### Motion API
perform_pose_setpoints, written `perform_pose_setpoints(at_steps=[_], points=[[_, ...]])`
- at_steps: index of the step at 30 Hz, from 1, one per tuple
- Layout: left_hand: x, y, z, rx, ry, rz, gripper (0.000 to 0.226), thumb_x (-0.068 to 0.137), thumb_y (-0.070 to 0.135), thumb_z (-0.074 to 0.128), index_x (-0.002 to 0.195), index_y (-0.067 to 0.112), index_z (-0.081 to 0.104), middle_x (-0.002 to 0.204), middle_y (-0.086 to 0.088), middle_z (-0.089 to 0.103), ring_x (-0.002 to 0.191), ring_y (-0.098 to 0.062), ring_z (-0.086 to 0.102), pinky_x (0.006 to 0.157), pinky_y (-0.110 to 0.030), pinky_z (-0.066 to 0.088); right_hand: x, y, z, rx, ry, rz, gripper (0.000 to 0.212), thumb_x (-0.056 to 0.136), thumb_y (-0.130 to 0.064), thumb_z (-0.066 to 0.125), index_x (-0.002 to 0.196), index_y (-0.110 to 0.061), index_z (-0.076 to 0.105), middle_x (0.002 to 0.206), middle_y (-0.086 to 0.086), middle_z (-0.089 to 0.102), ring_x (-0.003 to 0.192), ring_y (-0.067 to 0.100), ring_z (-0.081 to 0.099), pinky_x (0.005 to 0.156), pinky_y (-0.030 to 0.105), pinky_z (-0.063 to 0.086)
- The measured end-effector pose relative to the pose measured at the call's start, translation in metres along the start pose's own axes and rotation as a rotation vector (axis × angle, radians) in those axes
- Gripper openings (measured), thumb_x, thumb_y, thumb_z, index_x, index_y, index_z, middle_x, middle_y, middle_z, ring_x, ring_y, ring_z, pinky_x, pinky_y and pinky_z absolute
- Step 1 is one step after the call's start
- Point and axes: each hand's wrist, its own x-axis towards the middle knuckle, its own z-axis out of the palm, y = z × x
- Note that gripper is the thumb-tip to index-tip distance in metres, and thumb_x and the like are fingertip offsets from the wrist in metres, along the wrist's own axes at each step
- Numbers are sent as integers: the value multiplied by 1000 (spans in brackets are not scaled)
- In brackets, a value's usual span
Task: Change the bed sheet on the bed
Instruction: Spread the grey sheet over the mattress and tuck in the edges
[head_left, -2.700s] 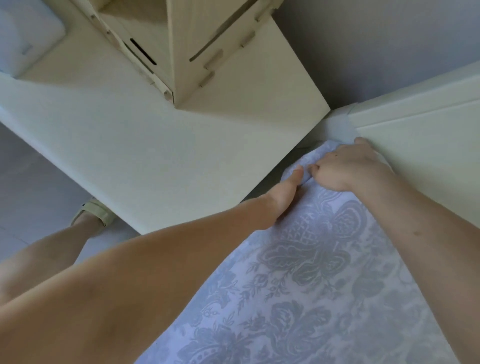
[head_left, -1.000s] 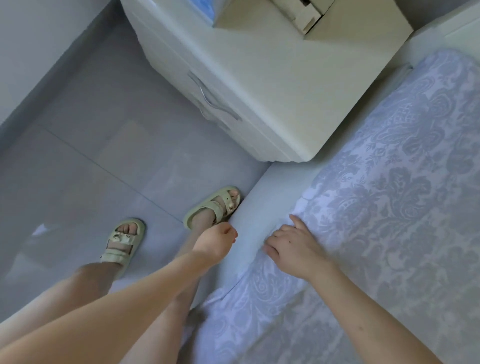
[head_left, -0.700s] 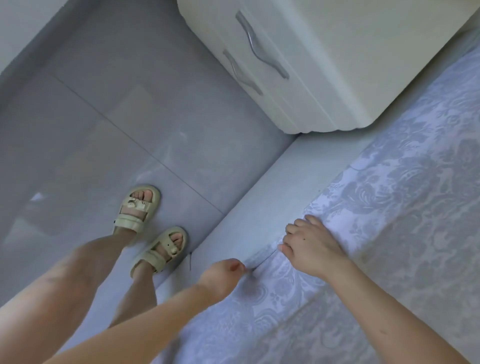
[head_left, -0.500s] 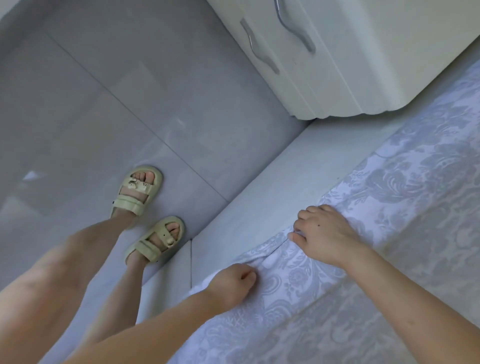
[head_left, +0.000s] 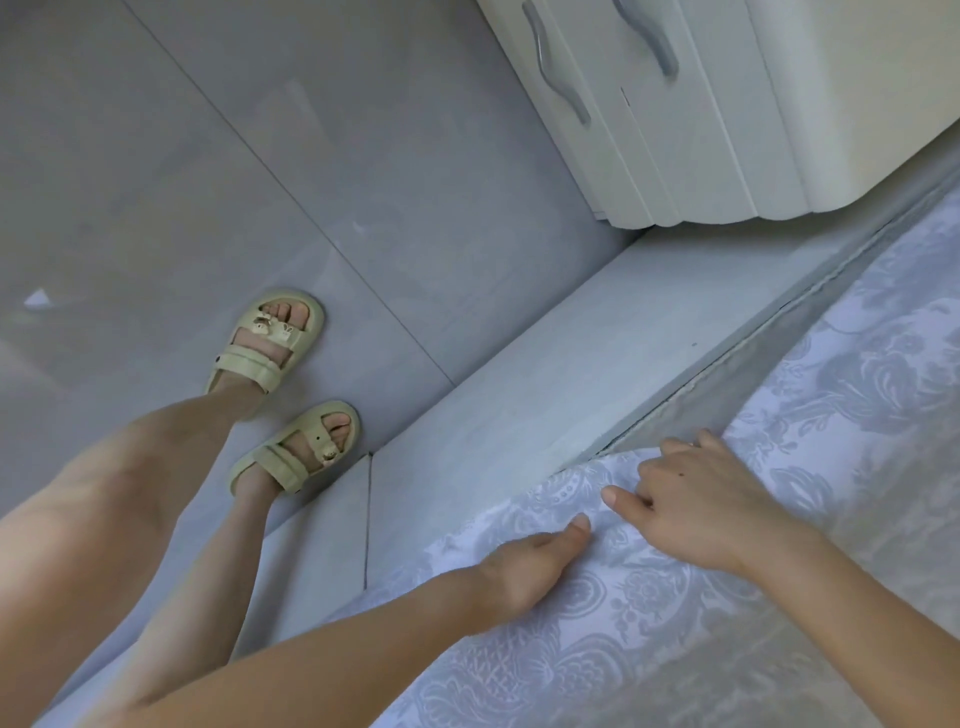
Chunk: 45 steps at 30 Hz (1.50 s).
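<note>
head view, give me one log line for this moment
stage: tucking sheet edge | left hand: on sheet, fingers hidden | right hand: fingers spread on sheet

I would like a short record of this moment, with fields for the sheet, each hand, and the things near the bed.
sheet: pale lilac bed sheet with grey floral pattern, its edge at the pale grey bed frame ledge
left hand: left hand on the sheet edge, thumb on top, fingers hidden
right hand: right hand rests on the sheet, fingers spread
nearby: white nightstand with two curved handles; cream sandals on grey floor tiles
</note>
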Motion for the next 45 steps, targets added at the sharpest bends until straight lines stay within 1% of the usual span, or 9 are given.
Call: perform_pose_setpoints(at_steps=[6,9,12,19,23,26,33,39,45], points=[[21,23,4,-42,-122,-118,72,85,77,14,143,39,34,151,10,32,140,-12,28,115,-31,16,-7,-5,-12,-22,-33,-39,113,68,-71,-29,95,-25,71,91,-7,53,102,12,44,92,31,25],[34,28,-9,-59,-151,-225,83,79,83,15,132,30,53,139,2,51,128,-16,47,111,-34,32,14,-4,-13,3,-115,-3,81,91,-65,0,104,-26,69,111,-4,66,112,14,52,105,35,21],[34,25,-20,-74,-13,-241,83,82,80,10,140,31,43,145,0,44,131,-18,44,113,-35,30,48,-4,-9,-74,-215,64,79,90,-69,5,127,-25,59,134,-2,56,130,15,42,109,36,20],[5,4,-36,-266,339,162,55,95,60,28,102,20,65,107,0,69,103,-14,63,100,-31,45,71,-10,-15,-43,-358,199,87,86,-76,5,131,-20,54,142,5,48,134,23,39,105,34,26],[16,1,-25,-17,214,57,79,73,84,20,122,36,60,132,10,55,125,-14,48,113,-35,27,51,-11,-13,159,75,193,71,95,-62,8,82,-19,62,94,3,67,105,24,59,91,35,32],[25,6,-13,15,169,-46,77,82,79,20,134,32,50,140,5,49,128,-17,45,113,-33,25,27,-5,0,51,395,218,70,91,-61,4,84,-25,64,83,-5,68,91,17,61,104,36,26],[10,3,-26,16,209,-57,71,93,66,14,136,23,50,142,3,46,131,-17,42,112,-30,20,40,-6,13,-22,194,212,67,94,-62,9,77,-25,62,96,-4,66,103,18,55,104,43,21],[-46,-56,-72,-106,347,164,40,101,42,33,107,20,65,113,0,67,105,-15,62,98,-28,45,42,-42,17,-180,171,211,74,93,-64,10,88,-18,67,99,3,67,104,22,54,103,42,23],[-76,-131,-104,-4,502,44,36,101,35,38,89,20,69,103,-4,67,93,-18,58,93,-31,44,21,-101,50,-66,751,166,58,93,-39,30,59,-11,67,59,4,61,63,27,54,85,42,29]])
